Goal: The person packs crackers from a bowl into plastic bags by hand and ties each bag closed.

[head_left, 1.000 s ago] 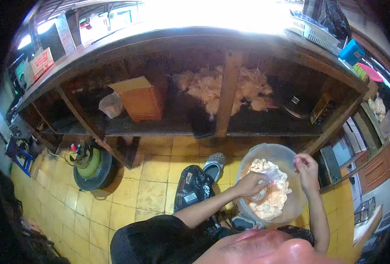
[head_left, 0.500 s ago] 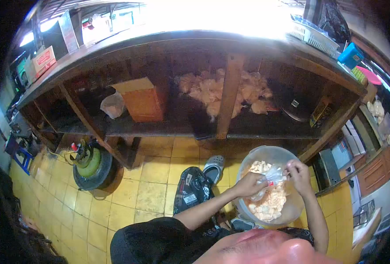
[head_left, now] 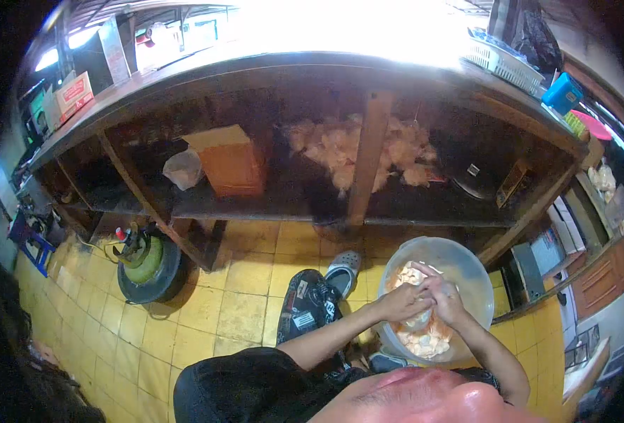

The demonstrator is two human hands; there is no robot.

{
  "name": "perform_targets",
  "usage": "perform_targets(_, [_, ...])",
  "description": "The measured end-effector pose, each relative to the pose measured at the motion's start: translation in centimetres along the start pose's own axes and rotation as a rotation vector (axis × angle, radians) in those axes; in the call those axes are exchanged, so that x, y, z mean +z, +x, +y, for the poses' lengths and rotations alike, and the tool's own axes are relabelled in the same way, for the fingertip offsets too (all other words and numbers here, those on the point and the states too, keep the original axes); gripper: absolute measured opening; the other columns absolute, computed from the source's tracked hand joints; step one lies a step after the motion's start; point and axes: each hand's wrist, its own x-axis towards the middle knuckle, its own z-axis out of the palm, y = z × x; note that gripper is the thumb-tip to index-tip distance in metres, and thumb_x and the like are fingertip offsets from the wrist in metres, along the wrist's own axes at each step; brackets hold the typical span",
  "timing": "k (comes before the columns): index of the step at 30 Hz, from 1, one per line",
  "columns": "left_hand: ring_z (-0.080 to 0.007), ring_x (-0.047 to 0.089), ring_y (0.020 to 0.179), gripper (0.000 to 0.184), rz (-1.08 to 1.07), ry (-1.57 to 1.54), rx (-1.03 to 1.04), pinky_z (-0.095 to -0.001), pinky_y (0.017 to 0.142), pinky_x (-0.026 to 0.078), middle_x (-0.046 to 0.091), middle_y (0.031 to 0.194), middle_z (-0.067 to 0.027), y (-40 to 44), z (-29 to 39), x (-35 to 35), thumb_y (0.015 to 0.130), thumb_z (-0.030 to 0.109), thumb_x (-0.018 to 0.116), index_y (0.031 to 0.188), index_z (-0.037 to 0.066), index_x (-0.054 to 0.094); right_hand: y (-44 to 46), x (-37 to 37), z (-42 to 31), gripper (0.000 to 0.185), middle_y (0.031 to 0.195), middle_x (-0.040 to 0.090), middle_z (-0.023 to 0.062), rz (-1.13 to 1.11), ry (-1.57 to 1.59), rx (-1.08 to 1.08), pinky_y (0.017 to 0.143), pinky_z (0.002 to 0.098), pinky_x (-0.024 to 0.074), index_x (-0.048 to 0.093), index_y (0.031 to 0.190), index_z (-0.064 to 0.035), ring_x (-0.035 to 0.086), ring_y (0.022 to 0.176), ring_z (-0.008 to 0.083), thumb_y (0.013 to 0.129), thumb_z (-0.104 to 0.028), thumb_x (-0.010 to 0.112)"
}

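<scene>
A round translucent tub (head_left: 470,264) holds a heap of pale, light-orange pieces (head_left: 427,343). Over the heap, my left hand (head_left: 402,302) is closed on a clear plastic bag (head_left: 415,322), whose lower part shows below the fingers. My right hand (head_left: 444,296) meets my left at the top of the bag, its fingers bent against the left hand. The bag's neck is hidden between the two hands, so what the right fingers pinch cannot be made out.
Beyond the tub stands a dark wooden shelf unit (head_left: 269,208) holding filled clear bags (head_left: 340,151) and a cardboard box (head_left: 233,169). A green gas cylinder (head_left: 144,262) sits in a black basin (head_left: 174,282) at left. A grey clog (head_left: 343,271) is near the tub.
My right hand first came to the bag's top from the right, then moved left onto my left hand. The bag's upper part, visible half a second ago, is now covered.
</scene>
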Motion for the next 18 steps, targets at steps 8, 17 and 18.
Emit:
perform_targets(8, [-0.0425,0.065,0.095,0.051,0.017,0.185,0.066,-0.0486,0.086,0.05,0.067,0.106,-0.0267,0.8,0.6,0.4,0.096,0.041,0.057,0.128,0.001,0.054,-0.3,-3.3,2.1,0.052,0.11,0.066,0.0177,0.462,0.114,0.0,0.099,0.0391,0.0412,0.046,0.073,-0.0087,0.058,0.105,0.0227,0.106,-0.046,0.033])
perform_targets(17, [-0.0212,0.065,0.09,0.045,-0.189,-1.067,-0.408,-0.0411,0.091,0.051,0.068,0.09,-0.0084,0.3,2.3,2.0,0.104,0.044,0.038,0.118,0.007,0.06,-0.5,0.0,-4.6,0.023,0.113,0.064,0.014,0.259,-0.986,-0.53,0.098,0.0469,0.0434,0.056,0.077,-0.0066,0.058,0.111,0.0318,0.086,-0.027,0.06])
perform_targets(18, [-0.0177,0.065,0.089,0.039,-0.19,-1.318,-0.525,-0.0385,0.09,0.053,0.067,0.088,-0.0052,0.3,3.1,1.8,0.104,0.04,0.039,0.116,0.01,0.06,-0.5,0.3,-4.7,0.019,0.12,0.063,0.0122,0.125,-1.081,-0.634,0.101,0.0488,0.0408,0.057,0.074,-0.0076,0.055,0.117,0.0325,0.08,-0.026,0.061])
